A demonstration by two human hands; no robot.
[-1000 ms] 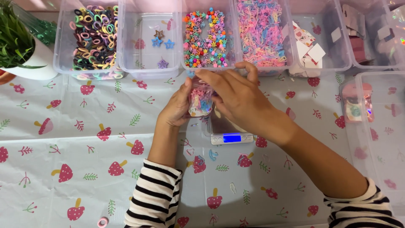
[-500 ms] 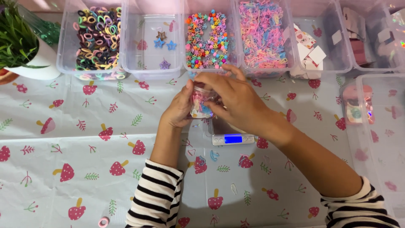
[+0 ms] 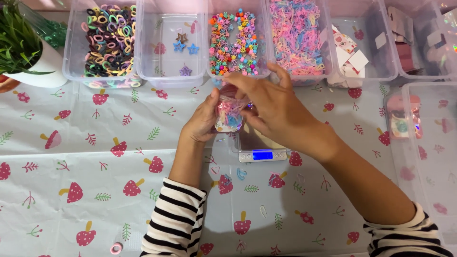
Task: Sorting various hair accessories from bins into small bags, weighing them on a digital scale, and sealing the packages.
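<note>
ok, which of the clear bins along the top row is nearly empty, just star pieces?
The second bin from the left. It holds only a few star-shaped pieces, while its neighbours, the hair-tie bin and the bead bin, are well filled.

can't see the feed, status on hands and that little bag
Left hand and right hand both gripping small clear bag of pastel bands. Bag above pocket scale. Nothing in the way.

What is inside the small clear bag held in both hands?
The bag holds a heap of small pink, blue and pale pieces, too small to identify. The left hand covers its left edge and the right hand its right side and top, hiding any closure.
</note>
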